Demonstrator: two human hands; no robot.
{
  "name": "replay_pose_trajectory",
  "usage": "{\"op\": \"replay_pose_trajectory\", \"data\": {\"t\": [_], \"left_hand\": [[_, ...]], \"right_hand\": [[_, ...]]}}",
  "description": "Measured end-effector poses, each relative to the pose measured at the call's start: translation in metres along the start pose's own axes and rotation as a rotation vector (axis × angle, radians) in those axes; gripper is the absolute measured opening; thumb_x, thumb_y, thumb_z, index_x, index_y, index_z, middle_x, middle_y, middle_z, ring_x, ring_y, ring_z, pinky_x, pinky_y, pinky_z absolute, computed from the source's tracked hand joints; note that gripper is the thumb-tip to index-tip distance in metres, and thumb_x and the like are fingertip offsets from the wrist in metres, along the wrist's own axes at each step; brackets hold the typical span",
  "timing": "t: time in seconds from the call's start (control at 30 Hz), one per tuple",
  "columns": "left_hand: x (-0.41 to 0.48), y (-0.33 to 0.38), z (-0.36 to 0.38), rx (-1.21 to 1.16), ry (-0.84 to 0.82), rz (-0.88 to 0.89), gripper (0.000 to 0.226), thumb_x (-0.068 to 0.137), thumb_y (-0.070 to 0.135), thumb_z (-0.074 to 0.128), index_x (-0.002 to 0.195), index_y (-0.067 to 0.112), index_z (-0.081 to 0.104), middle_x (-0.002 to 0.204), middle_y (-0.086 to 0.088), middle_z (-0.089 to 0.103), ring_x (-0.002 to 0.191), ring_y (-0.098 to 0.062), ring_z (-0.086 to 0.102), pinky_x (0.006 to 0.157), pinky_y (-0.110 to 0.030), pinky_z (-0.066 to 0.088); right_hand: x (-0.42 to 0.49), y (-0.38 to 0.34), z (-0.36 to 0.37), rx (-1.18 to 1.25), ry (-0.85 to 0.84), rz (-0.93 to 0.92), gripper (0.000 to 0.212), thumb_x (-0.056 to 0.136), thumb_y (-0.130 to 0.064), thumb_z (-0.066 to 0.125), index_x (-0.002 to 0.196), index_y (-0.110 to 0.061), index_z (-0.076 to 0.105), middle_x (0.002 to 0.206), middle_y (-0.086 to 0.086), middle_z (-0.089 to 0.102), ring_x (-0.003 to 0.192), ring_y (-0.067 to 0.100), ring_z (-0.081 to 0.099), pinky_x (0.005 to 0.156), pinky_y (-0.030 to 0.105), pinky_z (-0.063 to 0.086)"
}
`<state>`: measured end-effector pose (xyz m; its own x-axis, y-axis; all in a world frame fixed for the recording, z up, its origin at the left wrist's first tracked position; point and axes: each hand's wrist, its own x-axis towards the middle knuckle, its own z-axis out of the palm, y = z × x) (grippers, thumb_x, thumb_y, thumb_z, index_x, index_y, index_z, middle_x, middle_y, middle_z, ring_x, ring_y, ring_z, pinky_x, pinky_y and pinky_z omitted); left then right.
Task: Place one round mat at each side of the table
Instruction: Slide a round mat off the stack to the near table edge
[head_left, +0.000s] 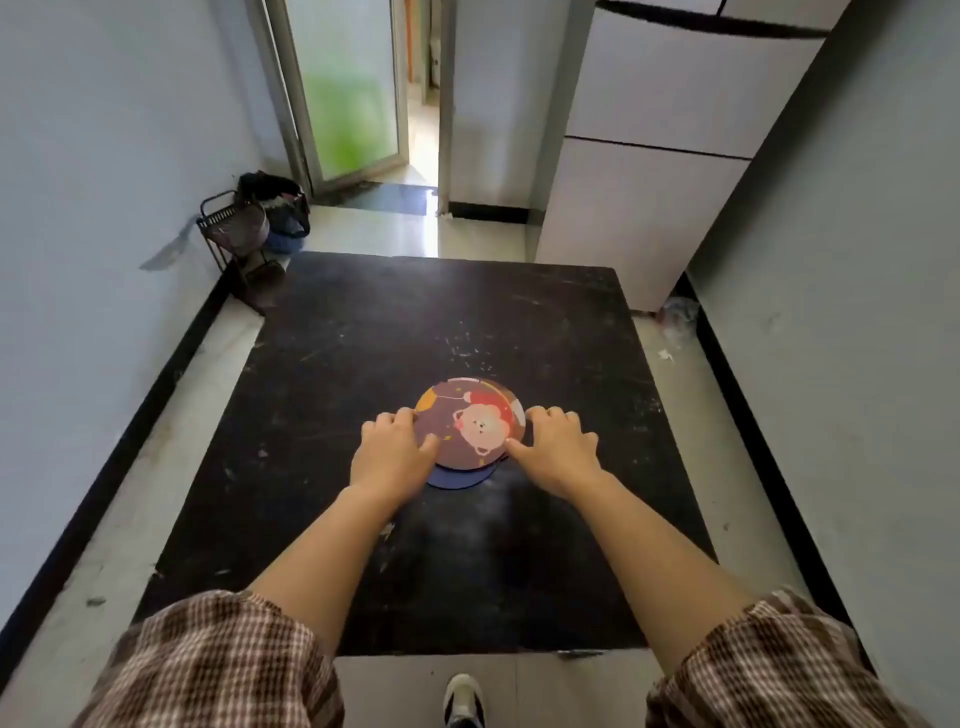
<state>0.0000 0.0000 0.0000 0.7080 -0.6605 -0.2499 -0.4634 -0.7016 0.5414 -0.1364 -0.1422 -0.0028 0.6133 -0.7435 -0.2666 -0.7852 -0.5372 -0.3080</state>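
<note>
A stack of round mats (470, 421) lies near the middle of the black square table (363, 322). The top mat is purple with a pink cartoon bear; a dark blue mat (457, 480) peeks out from under its near edge. My left hand (392, 454) grips the stack's left rim, thumb on top. My right hand (558, 449) grips the right rim, thumb pressed on the top mat. How many mats are in the stack cannot be told.
A black wire rack (234, 228) with bags stands on the floor at the table's far left corner. A white cabinet (639, 171) rises at the far right. Grey walls close in on both sides. My shoe (464, 699) shows below the near edge.
</note>
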Motion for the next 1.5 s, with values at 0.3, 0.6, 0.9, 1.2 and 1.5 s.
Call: {"op": "replay_pose_trajectory", "data": {"t": [0.3, 0.6, 0.9, 1.2, 1.5], "left_hand": [[0.059, -0.008, 0.059, -0.102, 0.000, -0.332, 0.050, 0.089, 0.032, 0.050, 0.132, 0.007, 0.043, 0.125, -0.014, 0.047, 0.114, -0.030, 0.046, 0.088, -0.041, 0.043], [0.076, -0.004, 0.070, -0.335, 0.056, -0.504, 0.044, 0.087, 0.026, 0.054, 0.126, 0.007, 0.049, 0.118, -0.014, 0.057, 0.102, -0.028, 0.057, 0.077, -0.035, 0.042], [0.069, 0.002, 0.046, -0.562, 0.120, -0.220, 0.018, 0.087, 0.005, 0.056, 0.099, 0.019, 0.058, 0.095, -0.004, 0.065, 0.082, -0.023, 0.063, 0.073, -0.041, 0.055], [0.041, -0.006, -0.014, -0.581, -0.136, 0.108, 0.024, 0.093, 0.008, 0.053, 0.098, 0.027, 0.065, 0.097, -0.012, 0.067, 0.086, -0.027, 0.067, 0.068, -0.044, 0.060], [-0.013, -0.056, 0.026, -0.444, -0.463, -0.355, 0.047, 0.081, 0.028, 0.071, 0.121, 0.017, 0.051, 0.096, 0.001, 0.062, 0.079, -0.013, 0.063, 0.055, -0.024, 0.048]], "right_hand": [[0.080, 0.014, 0.044, -0.003, -0.177, 0.038, 0.059, 0.084, -0.048, 0.051, 0.132, -0.015, 0.039, 0.128, 0.010, 0.045, 0.119, 0.030, 0.039, 0.094, 0.050, 0.036], [0.096, 0.008, 0.059, 0.136, -0.106, 0.124, 0.059, 0.083, -0.040, 0.053, 0.133, -0.011, 0.039, 0.125, 0.010, 0.043, 0.116, 0.027, 0.040, 0.094, 0.045, 0.043], [0.090, 0.006, 0.047, 0.341, -0.093, 0.185, 0.046, 0.080, -0.035, 0.056, 0.120, -0.011, 0.052, 0.118, 0.013, 0.048, 0.110, 0.033, 0.049, 0.089, 0.045, 0.045], [0.030, 0.003, -0.015, 0.683, -0.079, -0.050, 0.022, 0.075, -0.013, 0.071, 0.095, -0.025, 0.071, 0.090, -0.001, 0.071, 0.086, 0.017, 0.066, 0.068, 0.029, 0.051], [-0.054, 0.027, 0.049, 0.997, -0.220, 0.370, 0.012, 0.086, 0.001, 0.057, 0.090, -0.002, 0.069, 0.075, 0.007, 0.065, 0.061, 0.017, 0.054, 0.050, 0.026, 0.041]]}}
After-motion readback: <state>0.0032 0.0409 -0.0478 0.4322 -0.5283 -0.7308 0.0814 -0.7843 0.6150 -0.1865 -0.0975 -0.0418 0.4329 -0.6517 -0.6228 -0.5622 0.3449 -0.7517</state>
